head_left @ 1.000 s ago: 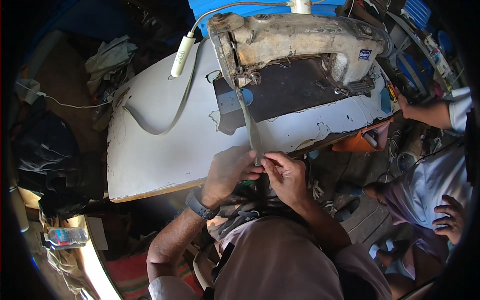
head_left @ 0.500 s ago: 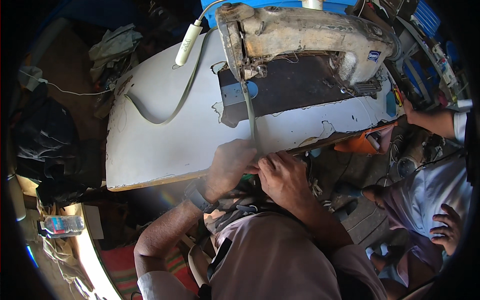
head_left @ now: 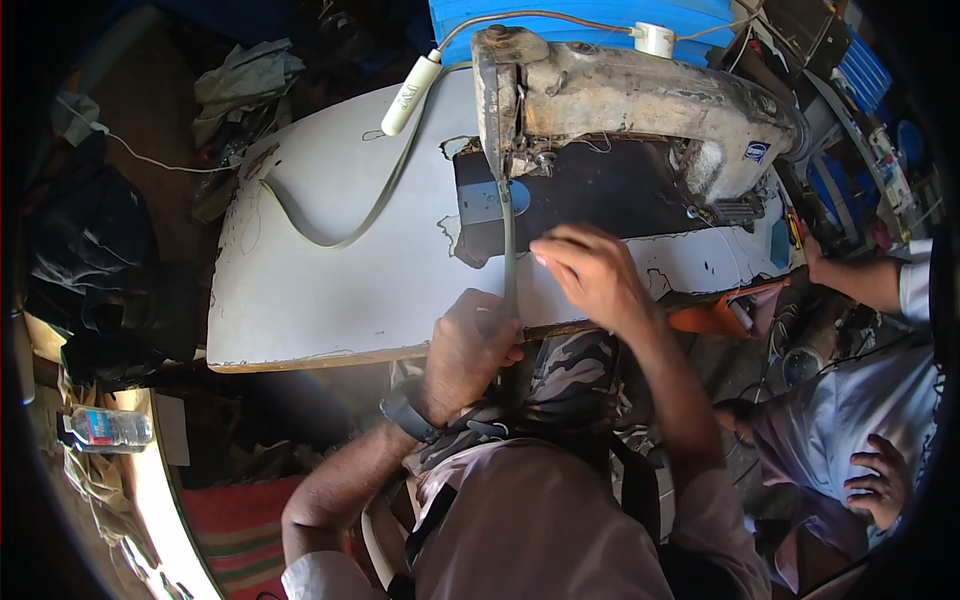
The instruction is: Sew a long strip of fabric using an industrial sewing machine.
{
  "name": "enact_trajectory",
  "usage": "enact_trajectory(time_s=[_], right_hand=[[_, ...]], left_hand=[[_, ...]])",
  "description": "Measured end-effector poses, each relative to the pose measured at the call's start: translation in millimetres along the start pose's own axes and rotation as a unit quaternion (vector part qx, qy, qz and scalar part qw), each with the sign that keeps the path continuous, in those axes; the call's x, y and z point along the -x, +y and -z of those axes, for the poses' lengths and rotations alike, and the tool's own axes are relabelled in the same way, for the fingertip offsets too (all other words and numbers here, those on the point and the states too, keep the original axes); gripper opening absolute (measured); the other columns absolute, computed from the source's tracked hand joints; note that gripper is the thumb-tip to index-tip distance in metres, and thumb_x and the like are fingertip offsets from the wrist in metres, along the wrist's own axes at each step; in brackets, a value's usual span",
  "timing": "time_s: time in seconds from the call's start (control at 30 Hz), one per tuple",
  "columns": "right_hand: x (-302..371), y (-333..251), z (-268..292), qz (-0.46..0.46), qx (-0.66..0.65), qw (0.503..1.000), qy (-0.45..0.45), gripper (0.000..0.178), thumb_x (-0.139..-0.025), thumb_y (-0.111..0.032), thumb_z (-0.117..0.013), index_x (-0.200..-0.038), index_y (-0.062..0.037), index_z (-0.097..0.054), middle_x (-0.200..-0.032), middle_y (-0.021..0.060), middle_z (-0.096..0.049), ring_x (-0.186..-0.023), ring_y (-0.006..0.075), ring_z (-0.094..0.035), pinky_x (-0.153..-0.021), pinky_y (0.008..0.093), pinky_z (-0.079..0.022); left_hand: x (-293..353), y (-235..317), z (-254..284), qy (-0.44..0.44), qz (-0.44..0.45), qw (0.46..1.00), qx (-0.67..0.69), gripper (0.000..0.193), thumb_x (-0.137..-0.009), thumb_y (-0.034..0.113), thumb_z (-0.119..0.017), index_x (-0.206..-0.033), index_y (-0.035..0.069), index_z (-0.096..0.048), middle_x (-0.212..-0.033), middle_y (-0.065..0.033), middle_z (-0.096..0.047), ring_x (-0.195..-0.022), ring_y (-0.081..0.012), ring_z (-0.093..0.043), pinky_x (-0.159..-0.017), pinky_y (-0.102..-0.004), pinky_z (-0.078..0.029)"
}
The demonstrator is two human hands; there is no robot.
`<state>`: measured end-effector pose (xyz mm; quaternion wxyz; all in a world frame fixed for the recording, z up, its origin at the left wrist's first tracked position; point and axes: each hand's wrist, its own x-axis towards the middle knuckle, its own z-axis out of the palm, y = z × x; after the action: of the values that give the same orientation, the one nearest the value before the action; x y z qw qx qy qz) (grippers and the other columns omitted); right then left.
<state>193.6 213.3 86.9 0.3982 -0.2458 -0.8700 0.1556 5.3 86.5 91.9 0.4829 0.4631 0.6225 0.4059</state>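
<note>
A narrow grey-green strap (head_left: 510,240) runs from under the needle area of a worn sewing machine (head_left: 610,95) down to the table's front edge. There my left hand (head_left: 470,340), a dark watch on its wrist, is closed around the strap. A longer strap piece (head_left: 385,195) curves over the white table (head_left: 320,290) behind and left of the machine head. My right hand (head_left: 592,272) is raised over the table front, just right of the strap and apart from it. Its fingers are loosely bent, slightly blurred, with nothing seen in them.
A white stick-shaped lamp (head_left: 410,95) hangs on a cord left of the machine head. An orange pouch (head_left: 728,312) sits under the table's right edge. Another person's hand (head_left: 880,480) and forearm are at the right. A plastic bottle (head_left: 108,428) lies at the lower left.
My right hand has left the strap beside my left hand and risen up and right over the table. My left hand still holds the strap. The whole view has shifted slightly.
</note>
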Motion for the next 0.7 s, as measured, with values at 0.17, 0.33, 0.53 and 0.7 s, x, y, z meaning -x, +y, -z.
enact_trajectory(time_s=[0.17, 0.33, 0.53, 0.7], right_hand=[[-46, 40, -12, 0.191, 0.179, 0.953, -0.153, 0.024, -0.085, 0.000, -0.074, -0.108, -0.0077, -0.080, -0.120, 0.0034, -0.074, -0.103, 0.0223, -0.069, -0.087, 0.0345, -0.062], [-64, 36, -11, 0.239, 0.211, 0.916, -0.243, 0.009, -0.087, -0.007, -0.076, -0.096, -0.0088, -0.075, -0.112, 0.0022, -0.069, -0.100, 0.0191, -0.064, -0.088, 0.0317, -0.062], [-39, -1, -9, 0.340, 0.259, 0.862, -0.272, 0.009, -0.091, -0.012, -0.077, -0.099, -0.0118, -0.074, -0.108, -0.0025, -0.067, -0.106, 0.0162, -0.062, -0.094, 0.0305, -0.060], [-34, 15, -12, 0.336, 0.239, 0.878, -0.243, 0.020, -0.087, -0.014, -0.073, -0.107, -0.0094, -0.073, -0.117, 0.0011, -0.067, -0.110, 0.0175, -0.061, -0.092, 0.0330, -0.058]], left_hand=[[10, -4, -12, 0.071, -0.058, 0.996, -0.020, 0.027, -0.099, 0.005, -0.068, -0.120, -0.008, -0.058, -0.078, -0.0166, -0.075, -0.067, -0.0203, -0.077, -0.063, -0.0347, -0.059], [12, -6, -13, 0.105, -0.066, 0.992, -0.031, 0.028, -0.098, 0.007, -0.068, -0.121, -0.007, -0.058, -0.075, -0.0175, -0.075, -0.066, -0.0227, -0.076, -0.065, -0.0367, -0.059], [9, -14, -10, 0.086, -0.047, 0.995, -0.005, 0.030, -0.100, 0.005, -0.067, -0.124, -0.010, -0.057, -0.083, -0.0138, -0.075, -0.071, -0.0148, -0.075, -0.063, -0.0283, -0.060], [7, -27, -18, 0.138, -0.118, 0.982, -0.057, 0.015, -0.092, 0.005, -0.072, -0.103, -0.005, -0.067, -0.080, -0.0226, -0.075, -0.072, -0.0317, -0.078, -0.069, -0.0397, -0.060]])
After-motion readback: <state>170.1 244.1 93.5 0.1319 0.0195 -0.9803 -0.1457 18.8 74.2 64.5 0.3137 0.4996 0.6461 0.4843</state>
